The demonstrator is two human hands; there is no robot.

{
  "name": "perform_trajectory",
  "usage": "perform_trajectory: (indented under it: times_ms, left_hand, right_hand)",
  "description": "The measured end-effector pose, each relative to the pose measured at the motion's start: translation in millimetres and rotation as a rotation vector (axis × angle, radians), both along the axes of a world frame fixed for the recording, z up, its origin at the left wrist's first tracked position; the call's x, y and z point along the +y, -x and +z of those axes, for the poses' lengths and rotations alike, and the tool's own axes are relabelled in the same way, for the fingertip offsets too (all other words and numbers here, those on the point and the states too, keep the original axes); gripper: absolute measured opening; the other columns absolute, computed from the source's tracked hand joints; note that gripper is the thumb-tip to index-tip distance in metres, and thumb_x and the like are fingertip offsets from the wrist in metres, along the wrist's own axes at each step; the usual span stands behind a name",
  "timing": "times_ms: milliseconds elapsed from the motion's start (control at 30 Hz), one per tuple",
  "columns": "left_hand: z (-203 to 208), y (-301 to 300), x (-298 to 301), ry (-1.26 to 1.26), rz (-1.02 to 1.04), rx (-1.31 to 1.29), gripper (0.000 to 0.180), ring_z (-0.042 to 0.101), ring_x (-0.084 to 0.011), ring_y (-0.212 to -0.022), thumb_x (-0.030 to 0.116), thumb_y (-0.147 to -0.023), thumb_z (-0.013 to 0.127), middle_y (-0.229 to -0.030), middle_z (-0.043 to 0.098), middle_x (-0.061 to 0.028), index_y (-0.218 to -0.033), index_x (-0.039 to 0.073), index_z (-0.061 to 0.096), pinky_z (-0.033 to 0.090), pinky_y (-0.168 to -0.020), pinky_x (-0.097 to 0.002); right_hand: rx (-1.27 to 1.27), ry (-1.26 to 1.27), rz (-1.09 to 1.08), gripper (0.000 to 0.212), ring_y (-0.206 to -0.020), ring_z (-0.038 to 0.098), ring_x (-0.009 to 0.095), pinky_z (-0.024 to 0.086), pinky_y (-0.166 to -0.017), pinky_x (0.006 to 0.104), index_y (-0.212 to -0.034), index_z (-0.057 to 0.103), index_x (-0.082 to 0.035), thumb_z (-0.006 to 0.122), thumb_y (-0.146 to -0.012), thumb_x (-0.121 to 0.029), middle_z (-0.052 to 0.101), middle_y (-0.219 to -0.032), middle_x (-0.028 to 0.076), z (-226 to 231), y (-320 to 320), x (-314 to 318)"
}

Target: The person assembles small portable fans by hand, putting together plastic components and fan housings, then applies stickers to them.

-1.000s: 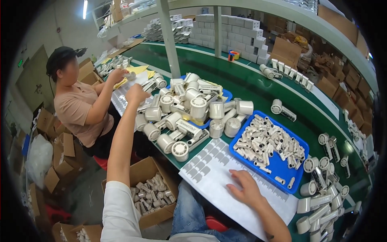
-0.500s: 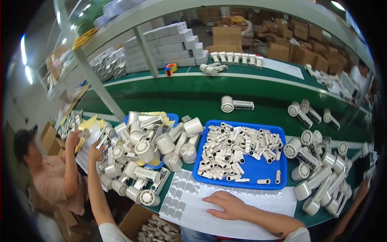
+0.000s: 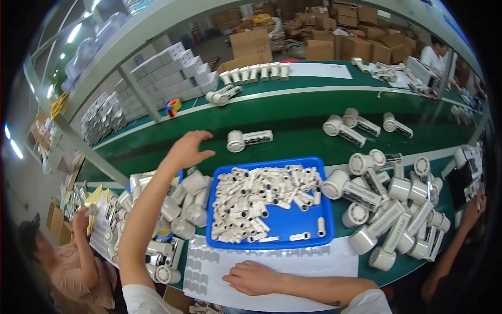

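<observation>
My left hand [image 3: 191, 150] reaches over the green conveyor belt with its fingers spread and nothing in them. Just to its right, and apart from it, a white handheld fan [image 3: 251, 138] with a round head lies on the belt. My right hand [image 3: 252, 278] rests palm down, fingers out flat, on a white sheet with grey stickers [image 3: 308, 267]. Behind that hand stands a blue tray [image 3: 295, 222] heaped with small white plastic parts [image 3: 251, 196]. Under my left forearm, partly hidden, is a pile of white fans [image 3: 183, 204].
Another heap of white fans [image 3: 397, 209] lies right of the tray. Several fans [image 3: 345, 131] sit farther along the belt. White boxes [image 3: 162, 68] and orange tape [image 3: 173, 107] stand on the far shelf. A person [image 3: 78, 267] works at left; another person's hand [image 3: 477, 203] shows at right.
My left hand has moved from the left fan pile forward and right, over the belt. My right hand still lies on the sheet. The whole view has swung to the right.
</observation>
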State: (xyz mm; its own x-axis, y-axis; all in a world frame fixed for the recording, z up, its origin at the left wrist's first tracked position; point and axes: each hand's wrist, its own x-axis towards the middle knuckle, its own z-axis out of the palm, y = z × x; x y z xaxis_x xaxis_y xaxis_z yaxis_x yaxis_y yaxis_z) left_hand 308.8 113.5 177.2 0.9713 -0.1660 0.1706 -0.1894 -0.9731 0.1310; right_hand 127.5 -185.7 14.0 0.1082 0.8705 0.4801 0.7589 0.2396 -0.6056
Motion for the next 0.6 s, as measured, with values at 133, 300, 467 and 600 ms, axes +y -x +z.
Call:
perform_trajectory:
  times_ms: [133,300,467,600]
  left_hand:
    - [-44.3,-94.1,-57.2,-0.188,0.049,0.101,0.076,0.054,-0.035,-0.118,0.028,-0.065,0.084,-0.134,0.054,-0.0178,-0.133,0.01,0.052,0.045,-0.101,-0.0434]
    - [-95.2,-133.7,-38.2,-0.288,0.31,0.252,0.087,0.055,-0.0333,-0.12,0.03,-0.053,0.089,-0.132,0.056,-0.0152,-0.132,0.016,0.056,0.048,-0.1,-0.0416]
    - [-29.6,-95.9,-54.0,-0.221,0.198,0.064,0.071,0.064,-0.0337,-0.1,0.036,-0.047,0.087,-0.107,0.067,-0.017,-0.111,0.01,0.069,0.052,-0.091,-0.0407]
    - [49.0,-18.3,-84.6,-0.097,0.209,-0.024,0.067,0.065,-0.0355,-0.1,0.048,-0.064,0.079,-0.109,0.067,-0.0187,-0.113,0.004,0.068,0.05,-0.089,-0.0414]
  right_hand:
    - [-0.001,0.022,0.001,0.026,-0.09,0.057,0.025,0.046,-0.081,0.0366,-0.113,0.059,-0.004,0.058,-0.09,-0.016,0.057,-0.093,0.009,-1.7,-3.3,-2.5]
    - [0.014,-0.011,0.022,0.018,-0.094,0.055,0.027,0.046,-0.081,0.0385,-0.102,0.058,-0.005,0.056,-0.088,-0.017,0.054,-0.094,0.01,-7.8,-3.7,3.4]
    - [0.019,-0.04,-0.002,0.016,-0.092,0.056,0.027,0.045,-0.079,0.0394,-0.099,0.059,-0.005,0.058,-0.086,-0.015,0.055,-0.09,0.01,-10.3,-6.3,2.3]
    - [-0.014,-0.042,-0.023,0.014,-0.089,0.058,0.028,0.047,-0.076,0.0398,-0.095,0.061,-0.006,0.058,-0.086,-0.016,0.057,-0.087,0.009,-8.3,-8.8,0.9]
